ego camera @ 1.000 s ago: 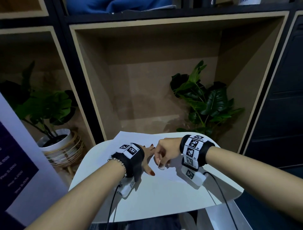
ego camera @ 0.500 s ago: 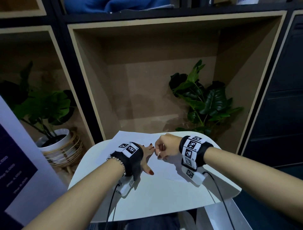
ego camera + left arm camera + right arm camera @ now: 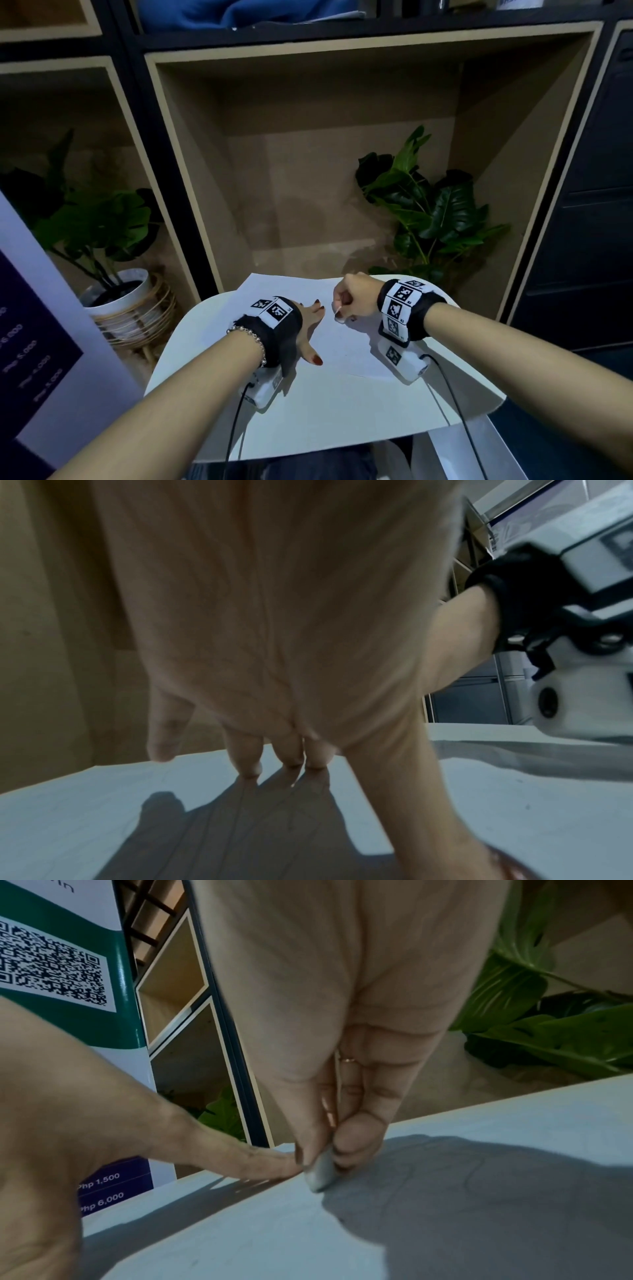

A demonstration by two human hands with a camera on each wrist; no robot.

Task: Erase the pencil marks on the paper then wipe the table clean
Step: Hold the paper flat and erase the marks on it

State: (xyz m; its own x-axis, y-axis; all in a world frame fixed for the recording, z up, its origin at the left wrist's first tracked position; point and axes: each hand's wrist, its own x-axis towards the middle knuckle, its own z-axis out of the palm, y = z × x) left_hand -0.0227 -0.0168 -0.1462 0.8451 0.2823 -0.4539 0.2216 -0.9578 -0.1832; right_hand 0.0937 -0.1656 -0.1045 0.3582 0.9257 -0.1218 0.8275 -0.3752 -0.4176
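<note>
A white sheet of paper (image 3: 346, 346) lies on the small white table (image 3: 329, 414). My left hand (image 3: 308, 325) lies flat on the sheet with straight, spread fingers (image 3: 246, 756), holding it down. To its right, my right hand (image 3: 349, 301) pinches a small white eraser (image 3: 320, 1173) between thumb and fingers, its tip touching the paper (image 3: 274, 1240). Faint pencil lines (image 3: 472, 1175) show on the sheet in the shadow right of the eraser. The two hands are a few centimetres apart.
Wooden shelf cubbies (image 3: 342, 154) rise behind the table. A leafy plant (image 3: 428, 212) stands at the back right, a potted plant in a basket (image 3: 126, 301) at the left. A printed sign (image 3: 34, 359) stands at the left edge.
My right hand with the eraser has moved away from me and slightly right across the paper. The left hand has stayed flat in place.
</note>
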